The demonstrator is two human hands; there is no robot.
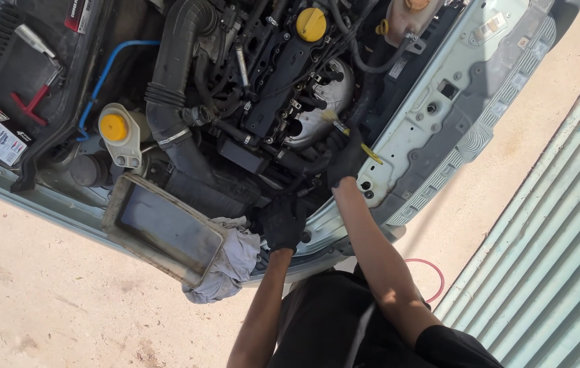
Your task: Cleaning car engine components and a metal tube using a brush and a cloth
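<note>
The right hand [346, 158], gloved in black, clenches around a yellow-handled tool [353, 138] whose tip sits by the silver engine cover [317, 109]. The left hand [283, 223] (also gloved) grips the bay's front edge beside a grey rag [230, 262]. A slip could likely drop the tool among the hoses [235, 129].

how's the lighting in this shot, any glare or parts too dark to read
Head view: hard sunlight bleaches the sandy ground and the pale front panel; the engine lies in deep shadow, so both gloved hands, left and right, blend into it; the yellow cap stays sharp; no obvious blur.
</note>
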